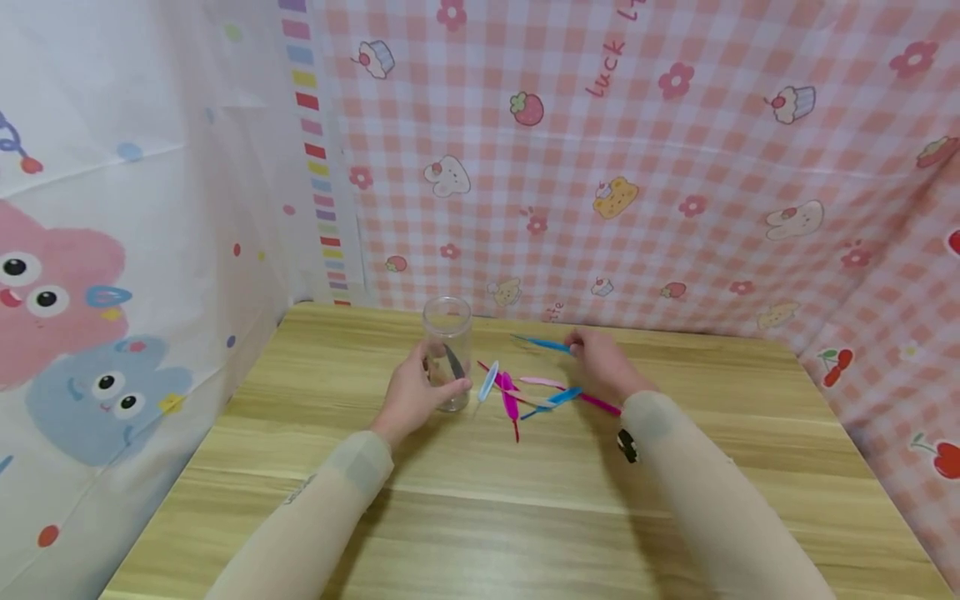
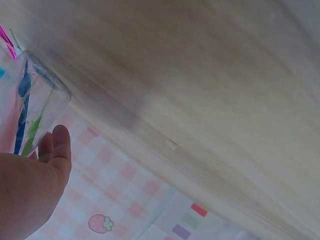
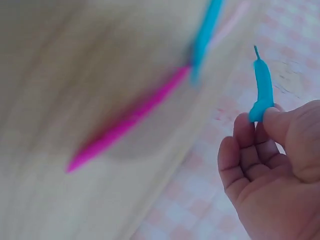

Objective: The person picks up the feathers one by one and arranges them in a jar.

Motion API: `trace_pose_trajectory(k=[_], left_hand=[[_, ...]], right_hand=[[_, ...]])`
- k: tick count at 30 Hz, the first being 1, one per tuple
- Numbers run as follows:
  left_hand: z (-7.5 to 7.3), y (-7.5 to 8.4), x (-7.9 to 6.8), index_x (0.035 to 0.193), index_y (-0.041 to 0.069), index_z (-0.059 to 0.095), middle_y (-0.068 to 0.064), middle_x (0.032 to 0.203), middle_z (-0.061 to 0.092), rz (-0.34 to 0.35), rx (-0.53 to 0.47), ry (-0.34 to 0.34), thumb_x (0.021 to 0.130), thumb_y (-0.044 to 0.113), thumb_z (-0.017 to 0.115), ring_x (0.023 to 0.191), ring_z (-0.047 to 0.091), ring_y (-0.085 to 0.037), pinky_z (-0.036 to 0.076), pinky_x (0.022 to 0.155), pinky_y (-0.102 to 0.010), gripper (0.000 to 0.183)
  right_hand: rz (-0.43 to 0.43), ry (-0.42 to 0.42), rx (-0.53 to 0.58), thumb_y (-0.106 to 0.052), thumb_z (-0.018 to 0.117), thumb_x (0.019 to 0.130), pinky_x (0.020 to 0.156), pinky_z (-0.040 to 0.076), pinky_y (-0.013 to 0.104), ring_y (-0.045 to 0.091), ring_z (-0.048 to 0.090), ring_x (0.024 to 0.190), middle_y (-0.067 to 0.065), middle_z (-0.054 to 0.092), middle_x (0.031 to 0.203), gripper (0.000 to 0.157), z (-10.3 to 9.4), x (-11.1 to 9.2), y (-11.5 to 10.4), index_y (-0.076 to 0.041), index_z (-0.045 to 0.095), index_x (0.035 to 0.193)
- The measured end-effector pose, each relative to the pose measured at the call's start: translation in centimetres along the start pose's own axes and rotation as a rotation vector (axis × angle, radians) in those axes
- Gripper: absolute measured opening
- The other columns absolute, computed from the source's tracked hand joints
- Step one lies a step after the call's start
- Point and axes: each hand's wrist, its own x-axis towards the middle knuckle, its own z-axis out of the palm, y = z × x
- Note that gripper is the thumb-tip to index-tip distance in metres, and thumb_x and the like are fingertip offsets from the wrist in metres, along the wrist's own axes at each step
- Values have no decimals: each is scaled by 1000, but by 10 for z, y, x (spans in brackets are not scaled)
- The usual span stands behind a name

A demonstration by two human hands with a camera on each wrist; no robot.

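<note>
- The blue feather [image 1: 551, 344] is pinched in the right hand [image 1: 609, 364], its long axis pointed leftward, roughly toward the clear jar [image 1: 448, 332].
- The jar is gripped upright by the left hand [image 1: 411, 393].

Downward head view, wrist close-ups (shared table [image 1: 480, 533])

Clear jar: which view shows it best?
Head view: the clear jar looks upright, rim to base in frame, though partly covered. Left wrist: only part of it, cut off at the left edge. Right wrist: none of it.
</note>
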Motion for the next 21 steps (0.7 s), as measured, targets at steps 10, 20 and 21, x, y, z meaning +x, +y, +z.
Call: trace_pose_trajectory(k=[10, 20, 21], left_hand=[[0, -4, 0, 141, 14, 52, -12, 124, 66, -7, -3, -10, 91, 39, 87, 108, 62, -28, 57, 84, -38, 66], [-1, -3, 2, 141, 16, 52, -11, 129, 65, 2, -2, -3, 91, 39, 87, 113, 62, -28, 59, 89, -42, 66], [0, -3, 1, 141, 16, 52, -11, 130, 65, 3, -5, -5, 91, 39, 87, 113, 62, -28, 59, 90, -43, 66]], right_hand=[[-149, 43, 217, -20, 52, 114, 84, 53, 34, 30, 64, 101, 13, 69, 110, 24, -57, -21, -80, -6, 66, 128], [-306, 33, 240, -17, 65, 108, 81, 58, 28, 22, 67, 93, 9, 73, 110, 16, -90, -57, -158, -7, 69, 121], [-301, 29, 230, -17, 65, 108, 82, 58, 29, 22, 67, 94, 8, 73, 109, 16, -90, -58, -160, -8, 69, 120]])
